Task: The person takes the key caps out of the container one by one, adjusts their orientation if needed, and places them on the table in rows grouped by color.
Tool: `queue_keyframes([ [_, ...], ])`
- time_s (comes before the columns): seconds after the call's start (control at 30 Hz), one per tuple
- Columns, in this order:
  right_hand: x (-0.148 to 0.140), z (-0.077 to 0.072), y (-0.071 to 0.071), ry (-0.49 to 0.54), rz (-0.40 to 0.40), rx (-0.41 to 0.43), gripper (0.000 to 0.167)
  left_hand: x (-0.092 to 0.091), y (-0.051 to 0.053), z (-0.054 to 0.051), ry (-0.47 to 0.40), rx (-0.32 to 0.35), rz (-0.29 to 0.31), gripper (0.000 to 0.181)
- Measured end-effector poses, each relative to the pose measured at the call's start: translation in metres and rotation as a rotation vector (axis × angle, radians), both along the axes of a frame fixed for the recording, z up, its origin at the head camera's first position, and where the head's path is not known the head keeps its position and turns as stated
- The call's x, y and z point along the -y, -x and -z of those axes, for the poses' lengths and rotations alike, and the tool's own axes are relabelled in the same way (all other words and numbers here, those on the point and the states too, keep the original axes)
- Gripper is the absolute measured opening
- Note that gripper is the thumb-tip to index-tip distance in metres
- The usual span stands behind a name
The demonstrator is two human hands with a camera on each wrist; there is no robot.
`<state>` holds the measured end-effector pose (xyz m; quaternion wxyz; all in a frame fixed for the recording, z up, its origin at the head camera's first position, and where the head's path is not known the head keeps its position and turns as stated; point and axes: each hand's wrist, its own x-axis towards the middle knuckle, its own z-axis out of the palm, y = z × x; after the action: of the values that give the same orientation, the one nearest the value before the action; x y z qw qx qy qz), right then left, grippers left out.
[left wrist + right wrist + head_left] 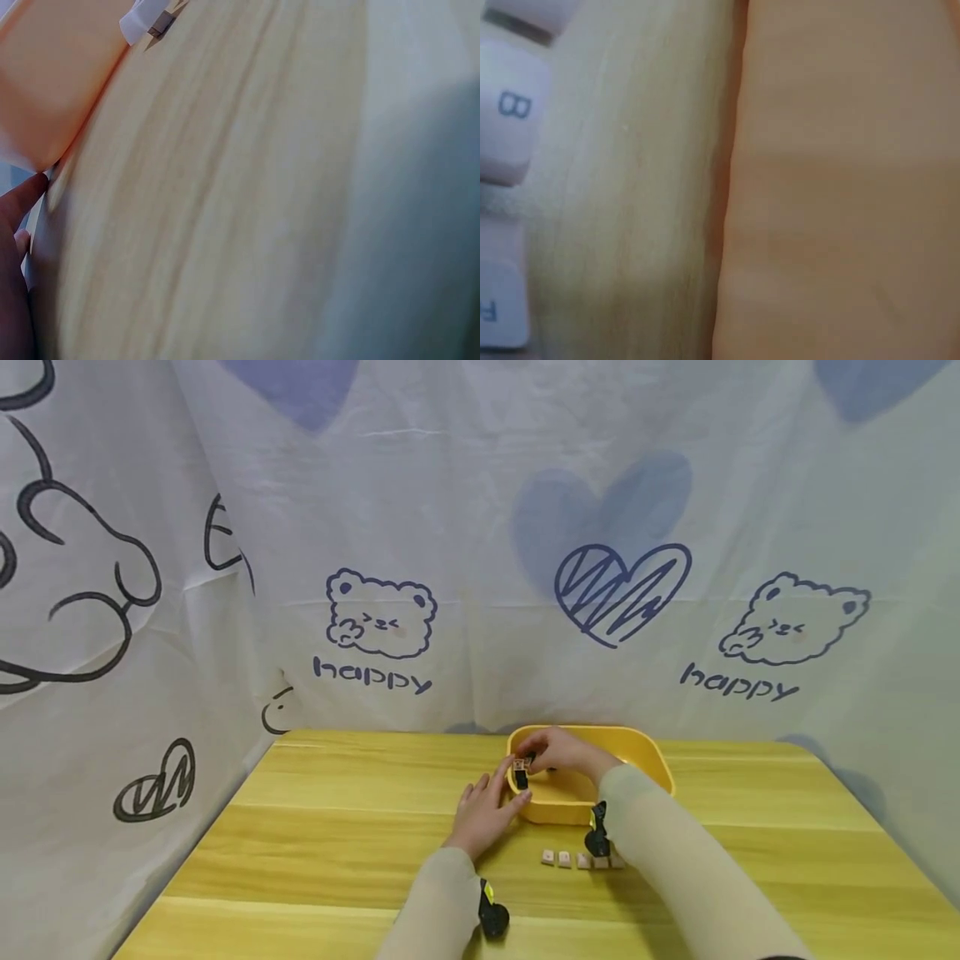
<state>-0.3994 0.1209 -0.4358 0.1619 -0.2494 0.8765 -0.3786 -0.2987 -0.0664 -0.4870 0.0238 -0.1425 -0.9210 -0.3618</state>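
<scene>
Yellow bin | left hand: fingers straight, touching | right hand: inside, grip unclear | sleeve partly hides keycaps

A little tabletop nook walled in by cloth, homely in its dressing — whether the room around it is a home or a studio cannot be told. A wood-grain table reaches up to a pale fabric hanging just beyond its far edge, which turns at the far left corner and drops alongside the left edge. Its cartoon bears, scribbled hearts and "happy" lettering — playful household prints — lend the domestic look.
</scene>
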Motion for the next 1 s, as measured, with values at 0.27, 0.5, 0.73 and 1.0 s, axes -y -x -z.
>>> queue_keyframes([
  [0.27,0.0,0.007,0.002,0.02,-0.01,-0.052,0.035,-0.001,-0.002,-0.002,-0.005,0.003,-0.008,0.066],
  [0.5,0.002,0.009,0.0,0.007,0.023,-0.049,0.035,-0.001,-0.004,-0.003,-0.013,0.009,-0.006,0.066],
  [0.73,0.002,0.01,0.0,-0.045,0.033,-0.093,0.034,-0.001,-0.005,-0.004,-0.01,0.013,-0.007,0.065],
  [1.0,0.001,0.012,-0.001,-0.024,0.056,-0.089,0.028,-0.001,-0.006,-0.006,-0.005,0.014,-0.005,0.064],
])
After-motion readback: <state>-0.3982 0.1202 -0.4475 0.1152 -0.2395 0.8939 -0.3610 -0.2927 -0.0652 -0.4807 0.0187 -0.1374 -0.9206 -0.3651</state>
